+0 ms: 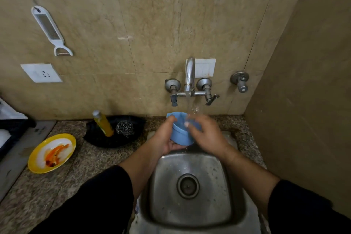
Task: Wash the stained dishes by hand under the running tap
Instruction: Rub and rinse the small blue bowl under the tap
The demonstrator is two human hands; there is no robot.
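Note:
A small blue plastic cup is held over the steel sink, right under the water running from the wall tap. My left hand grips the cup from the left and below. My right hand covers its right side, with fingertips reaching over the rim into the cup. On the counter to the left lies a yellow-rimmed plate smeared with orange and brown sauce.
A black dish behind the sink's left corner holds a yellow soap bottle and a steel scrubber. A white grater and a socket are on the wall. A side wall stands close on the right.

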